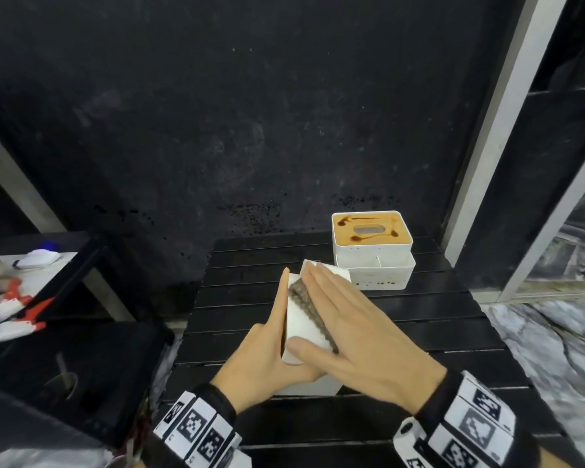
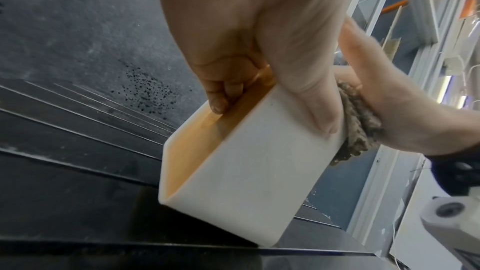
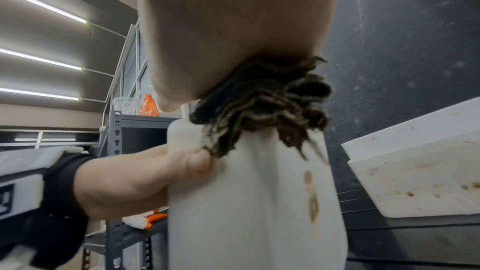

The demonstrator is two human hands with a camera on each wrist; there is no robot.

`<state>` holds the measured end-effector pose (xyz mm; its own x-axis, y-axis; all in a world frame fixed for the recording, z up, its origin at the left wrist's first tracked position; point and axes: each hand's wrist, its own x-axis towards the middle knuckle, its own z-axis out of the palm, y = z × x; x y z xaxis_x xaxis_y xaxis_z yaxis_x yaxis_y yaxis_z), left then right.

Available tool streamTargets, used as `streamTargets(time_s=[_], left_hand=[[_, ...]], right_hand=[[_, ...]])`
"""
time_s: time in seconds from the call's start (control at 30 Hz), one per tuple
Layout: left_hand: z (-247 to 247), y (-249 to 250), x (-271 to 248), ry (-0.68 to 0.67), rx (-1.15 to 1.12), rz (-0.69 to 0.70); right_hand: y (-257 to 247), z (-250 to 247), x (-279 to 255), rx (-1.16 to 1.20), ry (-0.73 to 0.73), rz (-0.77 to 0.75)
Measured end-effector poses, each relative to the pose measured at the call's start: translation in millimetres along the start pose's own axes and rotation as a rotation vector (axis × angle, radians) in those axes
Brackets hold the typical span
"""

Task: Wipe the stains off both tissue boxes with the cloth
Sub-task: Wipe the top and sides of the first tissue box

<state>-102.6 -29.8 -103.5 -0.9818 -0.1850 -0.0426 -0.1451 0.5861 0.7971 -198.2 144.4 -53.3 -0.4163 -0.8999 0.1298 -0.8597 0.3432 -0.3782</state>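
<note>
A white tissue box point(image 1: 298, 324) lies tipped on its side on the black slatted table, its orange top point(image 2: 187, 151) facing left. My left hand point(image 1: 271, 336) grips it, fingers curled over the orange top and thumb point(image 3: 197, 163) on the white side. My right hand point(image 1: 345, 319) lies flat on the upward side and presses a dark, frayed cloth point(image 1: 304, 298) against it. A brown streak point(image 3: 311, 198) shows on that white side below the cloth point(image 3: 259, 106). The second tissue box point(image 1: 372, 231) stands at the back right, with brown stains on its orange top and specks on its white front tray point(image 3: 420, 176).
The slatted table point(image 1: 419, 332) ends at a black wall behind. A low shelf at the left holds white and orange items point(image 1: 11, 309). A grey rack with an orange bottle point(image 3: 148, 106) stands off to the left. A pale metal post point(image 1: 487, 130) rises at the right.
</note>
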Motion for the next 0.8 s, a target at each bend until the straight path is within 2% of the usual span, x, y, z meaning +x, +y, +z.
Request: streamTargets(time_s=[0.07,0.17,0.23,0.43,0.63,0.8], left_hand=[[-2,-3,0,0.005,0.061,0.006],[-3,-6,1,-0.007,0.036,-0.007],[-3,0,-1,-0.005,0.030,-0.004],[0,7,0,0.015,-0.007,0.004],[-5,2,1,-0.002,0.027,-0.006],[-2,5,2,0.000,-0.025,-0.006]], right_hand=[[-9,3,-4,-0.005,0.007,-0.053],[-13,3,-13,-0.026,-0.024,-0.102],[-8,-2,-16,-0.033,-0.061,-0.092],[11,-1,-3,-0.018,-0.001,-0.006],[-4,-1,-11,-0.060,-0.044,-0.131],[14,-3,1,-0.010,-0.002,-0.015]])
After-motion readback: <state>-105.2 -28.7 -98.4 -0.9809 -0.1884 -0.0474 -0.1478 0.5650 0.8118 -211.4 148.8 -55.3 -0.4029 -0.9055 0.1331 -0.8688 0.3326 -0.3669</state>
